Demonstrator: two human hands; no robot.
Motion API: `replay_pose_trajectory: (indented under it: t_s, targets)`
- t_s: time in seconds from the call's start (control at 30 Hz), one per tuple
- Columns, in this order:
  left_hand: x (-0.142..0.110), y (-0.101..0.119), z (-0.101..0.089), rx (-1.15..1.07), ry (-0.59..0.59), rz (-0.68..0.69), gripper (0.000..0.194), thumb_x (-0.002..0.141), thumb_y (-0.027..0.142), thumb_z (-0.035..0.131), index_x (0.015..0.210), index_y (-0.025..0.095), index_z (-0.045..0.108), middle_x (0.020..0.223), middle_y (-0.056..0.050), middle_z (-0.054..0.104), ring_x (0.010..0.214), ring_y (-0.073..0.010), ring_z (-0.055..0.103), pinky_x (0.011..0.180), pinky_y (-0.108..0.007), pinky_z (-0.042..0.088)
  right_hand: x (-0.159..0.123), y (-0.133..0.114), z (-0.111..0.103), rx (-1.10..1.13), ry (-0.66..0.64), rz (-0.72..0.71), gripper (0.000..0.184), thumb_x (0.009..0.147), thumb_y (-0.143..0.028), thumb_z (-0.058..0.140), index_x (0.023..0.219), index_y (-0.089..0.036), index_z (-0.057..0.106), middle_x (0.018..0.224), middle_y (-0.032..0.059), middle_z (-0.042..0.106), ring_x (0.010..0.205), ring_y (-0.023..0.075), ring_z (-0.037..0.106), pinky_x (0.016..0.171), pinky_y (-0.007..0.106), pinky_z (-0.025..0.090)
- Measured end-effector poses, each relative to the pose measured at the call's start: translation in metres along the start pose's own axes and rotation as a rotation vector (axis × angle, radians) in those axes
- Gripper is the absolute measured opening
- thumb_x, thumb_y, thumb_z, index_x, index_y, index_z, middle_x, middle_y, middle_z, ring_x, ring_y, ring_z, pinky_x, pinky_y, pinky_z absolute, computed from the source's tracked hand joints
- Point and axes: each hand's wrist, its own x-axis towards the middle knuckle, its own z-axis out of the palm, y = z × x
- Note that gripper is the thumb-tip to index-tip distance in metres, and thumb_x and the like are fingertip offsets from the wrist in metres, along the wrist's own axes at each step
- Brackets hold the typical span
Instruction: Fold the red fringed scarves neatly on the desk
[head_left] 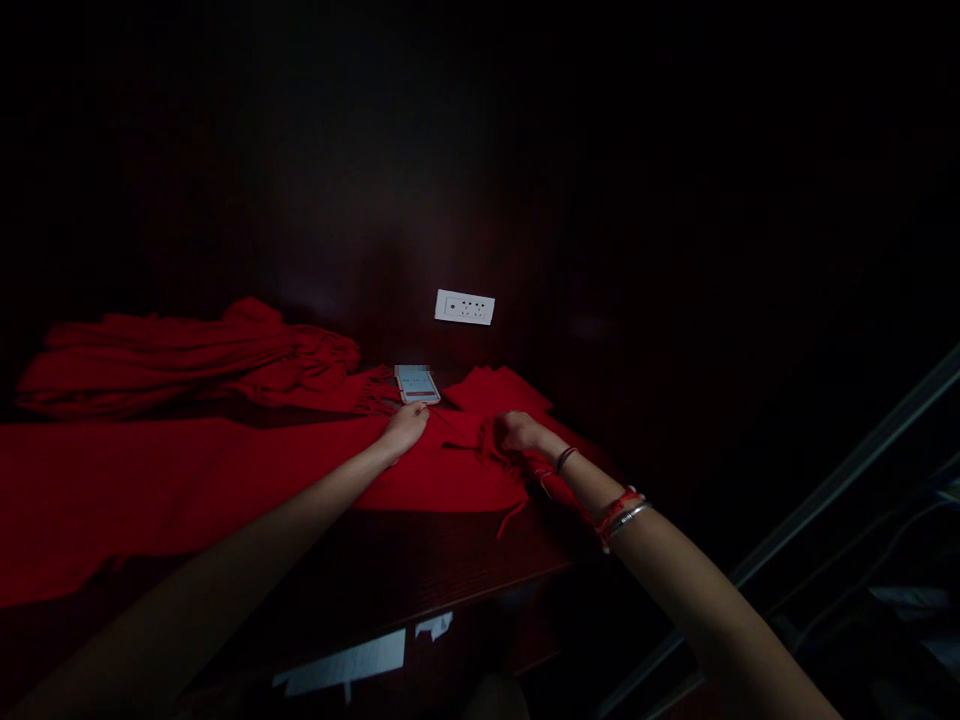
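Note:
A long red scarf (292,465) lies spread across the dark wooden surface, its fringed end at the right. My left hand (405,430) is closed in a pinch on the scarf's far edge, just in front of a lit smartphone (417,384). At the fringed end, my right hand (517,431) is closed on the scarf, with strands hanging beside its fingers. Its fingertips are partly hidden in the dim light. Behind my right hand lies a folded red cloth (499,388). A bunched red scarf (187,358) with fringe rests at the back left.
A white socket panel (465,307) is on the dark back wall. Below the front edge of the wooden surface (420,565) are a sheet of paper (349,663) and a small white scrap (434,626). A pale slanted edge (847,465) runs along the right.

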Motion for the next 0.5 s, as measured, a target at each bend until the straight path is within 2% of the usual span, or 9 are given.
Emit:
replay_pose_trajectory:
  t_s: [0.13,0.27,0.37,0.5]
  targets:
    - [0.0,-0.007,0.0,0.011,-0.021,-0.006,0.016,0.069,0.02,0.037,0.065,0.017,0.052,0.068,-0.002,0.06,0.07,-0.0169,0.054,0.062,-0.025,0.04,-0.002,-0.005,0.015,-0.021,0.175,0.048,0.037,0.063,-0.021,0.057,0.098,-0.011,0.053,0.103,0.015,0.053,0.087,0.0203,0.053,0.066,0.023,0.04]
    - [-0.001,-0.014,0.002,0.039,-0.067,-0.012,0.015,0.069,0.022,0.037,0.059,0.018,0.047,0.061,0.0,0.056,0.067,-0.0162,0.052,0.059,-0.024,0.039,0.003,-0.004,0.018,0.008,0.299,0.085,0.026,0.072,-0.019,0.045,0.095,-0.014,0.055,0.097,0.0133,0.056,0.086,0.0193,0.054,0.067,0.024,0.04]
    - [-0.001,-0.016,0.003,0.049,-0.115,-0.013,0.019,0.071,0.023,0.035,0.055,0.018,0.044,0.057,0.001,0.053,0.063,-0.0151,0.05,0.058,-0.024,0.038,0.008,0.012,0.005,0.069,0.363,0.135,0.023,0.073,-0.014,0.042,0.089,-0.014,0.059,0.09,0.0109,0.06,0.084,0.0167,0.055,0.068,0.022,0.039]
    - [-0.003,-0.01,0.002,0.028,-0.17,-0.005,0.029,0.076,0.033,0.03,0.054,0.018,0.044,0.052,0.002,0.047,0.059,-0.0146,0.049,0.056,-0.024,0.037,0.005,0.05,-0.022,0.157,0.446,0.252,0.027,0.072,-0.009,0.04,0.09,-0.011,0.06,0.086,0.0108,0.061,0.08,0.0154,0.056,0.067,0.021,0.039]
